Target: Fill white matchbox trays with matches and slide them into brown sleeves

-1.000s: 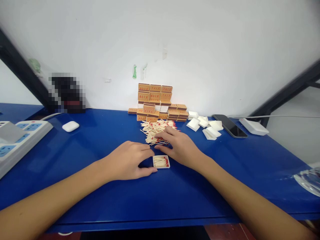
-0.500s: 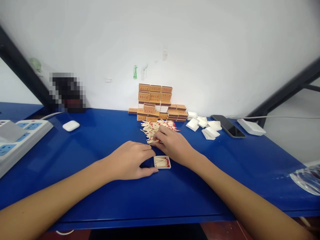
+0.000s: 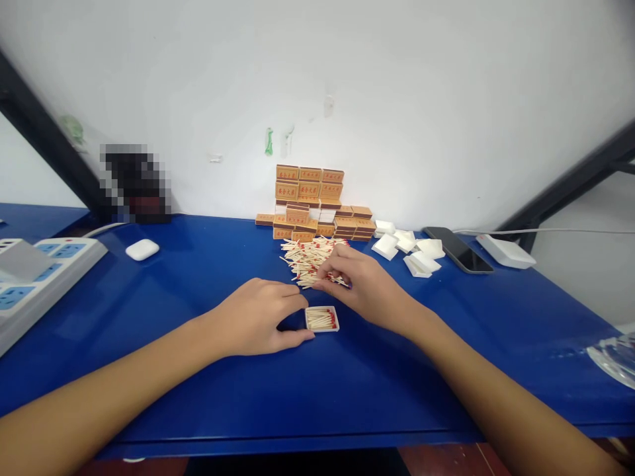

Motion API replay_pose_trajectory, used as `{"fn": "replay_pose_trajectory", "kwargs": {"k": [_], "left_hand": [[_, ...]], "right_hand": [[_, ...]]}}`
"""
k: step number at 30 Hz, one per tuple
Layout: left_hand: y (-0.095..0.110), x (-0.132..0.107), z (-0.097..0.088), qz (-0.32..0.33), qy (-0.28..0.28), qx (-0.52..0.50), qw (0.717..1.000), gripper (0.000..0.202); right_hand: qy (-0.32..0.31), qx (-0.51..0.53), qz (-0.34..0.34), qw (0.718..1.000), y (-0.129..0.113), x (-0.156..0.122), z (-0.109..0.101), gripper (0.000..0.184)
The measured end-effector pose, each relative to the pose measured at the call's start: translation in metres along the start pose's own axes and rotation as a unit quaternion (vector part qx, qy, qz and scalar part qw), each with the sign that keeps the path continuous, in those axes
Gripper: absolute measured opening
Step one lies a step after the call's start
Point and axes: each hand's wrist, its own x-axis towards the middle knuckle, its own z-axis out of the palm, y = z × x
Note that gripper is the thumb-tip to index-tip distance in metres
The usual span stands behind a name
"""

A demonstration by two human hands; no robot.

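Observation:
A small white matchbox tray (image 3: pixel 322 330) lies on the blue table, part-filled with red-tipped matches whose heads point right. My left hand (image 3: pixel 265 317) rests at its left end, thumb at the near corner and forefinger at the far corner, steadying it. Behind the tray spreads a loose pile of matches (image 3: pixel 302 254). My right hand (image 3: pixel 360 284) is at the pile's right front edge, fingers closed in a pinch on a few matches, mostly hidden by the fingers.
Matchboxes (image 3: pixel 308 192) are stacked against the wall behind the pile. Right of them lie several white trays (image 3: pixel 385 246), a phone (image 3: pixel 459 251) and a white box (image 3: pixel 506 252). On the left are a white earbud case (image 3: pixel 142 249) and a power strip (image 3: pixel 64 271). Clear plastic (image 3: pixel 615 360) sits far right.
My right hand has shifted a little to the right along the front of the match pile. My left hand and the tray have stayed in place.

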Motion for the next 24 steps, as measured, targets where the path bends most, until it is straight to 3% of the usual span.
{"fn": "replay_pose_trajectory", "kwargs": {"k": [3, 5, 11, 24], "left_hand": [[-0.001, 0.001, 0.000, -0.010, 0.005, 0.003, 1.000, 0.032], [-0.001, 0.001, -0.001, -0.016, 0.004, 0.006, 1.000, 0.033], [-0.002, 0.001, -0.002, -0.035, 0.004, -0.004, 0.999, 0.030], [-0.003, 0.000, -0.002, -0.035, -0.004, -0.023, 0.999, 0.031]], "right_hand": [[-0.027, 0.131, 0.055, 0.989, -0.011, -0.004, -0.008, 0.016], [-0.067, 0.160, 0.083, 0.981, -0.017, -0.006, -0.009, 0.018], [-0.126, 0.097, 0.076, 0.984, -0.016, -0.012, 0.000, 0.013], [-0.117, 0.043, 0.028, 0.992, -0.011, -0.014, -0.003, 0.010]]}}
